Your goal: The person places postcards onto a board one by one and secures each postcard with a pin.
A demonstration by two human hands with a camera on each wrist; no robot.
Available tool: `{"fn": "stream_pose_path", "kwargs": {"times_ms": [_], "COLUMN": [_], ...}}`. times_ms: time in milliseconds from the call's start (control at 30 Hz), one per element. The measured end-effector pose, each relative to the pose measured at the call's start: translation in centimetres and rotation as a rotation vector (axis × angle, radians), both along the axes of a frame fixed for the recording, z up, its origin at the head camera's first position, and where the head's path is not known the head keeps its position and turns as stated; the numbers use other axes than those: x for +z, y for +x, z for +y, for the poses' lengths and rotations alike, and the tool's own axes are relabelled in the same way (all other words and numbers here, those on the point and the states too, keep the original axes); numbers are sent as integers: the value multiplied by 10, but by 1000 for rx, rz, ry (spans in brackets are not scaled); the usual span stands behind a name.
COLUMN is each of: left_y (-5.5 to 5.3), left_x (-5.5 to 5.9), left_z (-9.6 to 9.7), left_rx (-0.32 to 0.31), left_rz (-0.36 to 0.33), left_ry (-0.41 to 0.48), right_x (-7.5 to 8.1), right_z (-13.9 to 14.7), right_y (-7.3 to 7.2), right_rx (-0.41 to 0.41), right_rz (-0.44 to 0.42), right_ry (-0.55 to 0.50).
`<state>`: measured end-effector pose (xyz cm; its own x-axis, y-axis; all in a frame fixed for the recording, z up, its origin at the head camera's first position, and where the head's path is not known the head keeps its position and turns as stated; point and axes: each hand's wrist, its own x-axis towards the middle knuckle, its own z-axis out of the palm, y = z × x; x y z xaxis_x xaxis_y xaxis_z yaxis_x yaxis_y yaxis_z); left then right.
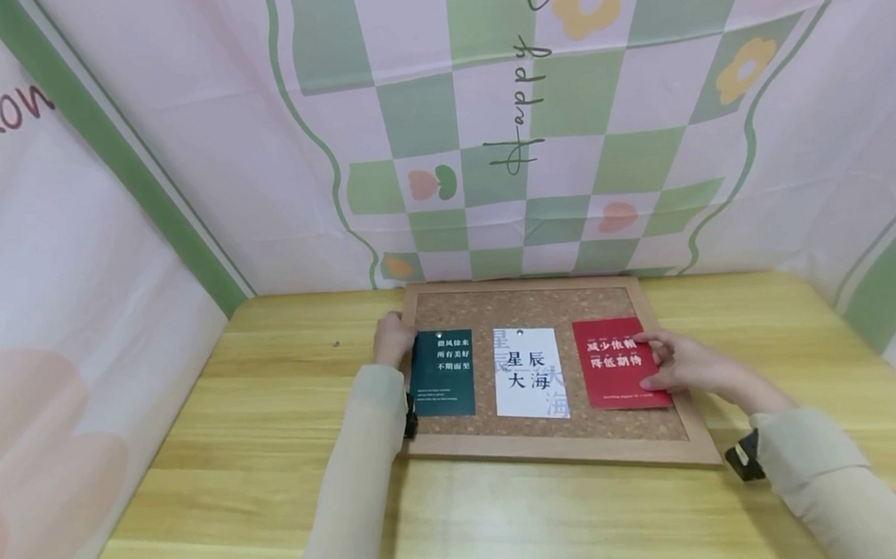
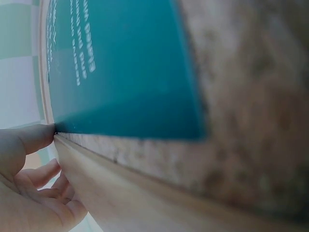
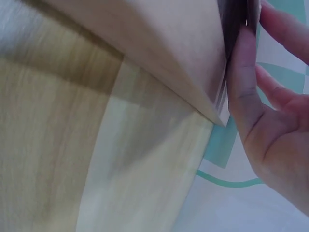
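Observation:
A wood-framed cork board [image 1: 488, 432] lies on the table and bears a dark green card [image 1: 444, 388], a white card [image 1: 531, 397] and a red card [image 1: 618, 380]. Small metallic pins show at the tops of the green and white cards. My left hand [image 1: 394, 338] grips the board's left frame edge, thumb on the rim beside the green card [image 2: 125, 96] and fingers against the outer side. With thumb and fingers, my right hand [image 1: 677, 365] pinches the red card by its right edge, which overlaps the frame. In the right wrist view, the right hand [image 3: 275, 121] is beside the frame.
A small metallic bit [image 1: 336, 344] sits on the wooden table [image 1: 274, 420], left of the board. Behind the table hangs a checkered green and white cloth [image 1: 578, 165], which meets the table's back edge near the board.

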<state>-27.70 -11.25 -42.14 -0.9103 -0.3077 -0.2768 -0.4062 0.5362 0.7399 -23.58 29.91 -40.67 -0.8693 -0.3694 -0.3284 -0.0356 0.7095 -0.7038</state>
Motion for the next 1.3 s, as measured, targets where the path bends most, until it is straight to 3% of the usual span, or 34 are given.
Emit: {"fn": "stream_pose_path", "kwargs": {"times_ms": [400, 700, 1000, 1300], "left_y": [-2, 2, 1, 2], "left_x": [-4, 1, 1, 2], "left_z": [-2, 1, 0, 0], "left_rx": [-2, -2, -10, -7], "left_rz": [-4, 1, 4, 7], "left_ry": [8, 14, 5, 6], "right_x": [3, 2, 2, 2], "right_z": [-5, -9, -15, -18], "right_y": [2, 2, 2, 4], "right_rx": [-18, -23, -22, -28], "right_rz": [-4, 92, 82, 118], "right_ry": [33, 111, 85, 141]}}
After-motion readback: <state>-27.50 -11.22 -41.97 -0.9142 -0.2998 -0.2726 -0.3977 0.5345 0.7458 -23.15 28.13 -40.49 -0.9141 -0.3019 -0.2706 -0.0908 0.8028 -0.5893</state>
